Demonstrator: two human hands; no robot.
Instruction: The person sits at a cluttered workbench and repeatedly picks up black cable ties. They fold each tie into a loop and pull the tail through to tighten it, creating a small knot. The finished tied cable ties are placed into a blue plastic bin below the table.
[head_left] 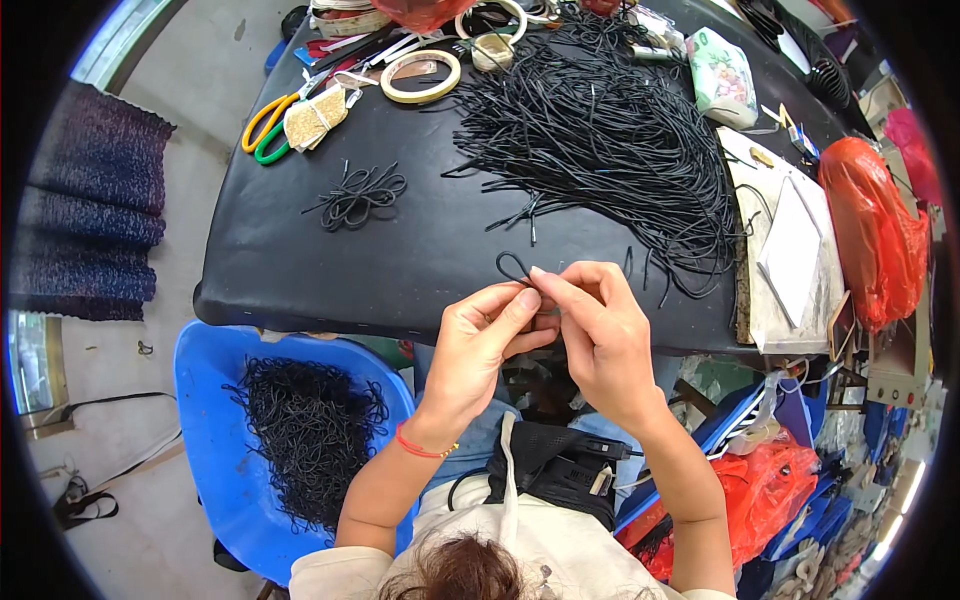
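Both hands meet over the near edge of a black table (300,260). My left hand (485,335) and my right hand (595,330) pinch one thin black cord (512,266) between thumbs and forefingers, and a small loop of it sticks up above the fingertips. A large loose heap of the same black cords (600,140) lies just beyond the hands. A small knotted bundle of cords (357,195) rests alone to the left.
A blue tub (215,400) with several finished cords stands low at my left. Scissors with yellow and green handles (265,125), a tape roll (420,75), a tissue pack (722,75), a red plastic bag (875,230) and white sheets (790,250) crowd the table's far and right sides.
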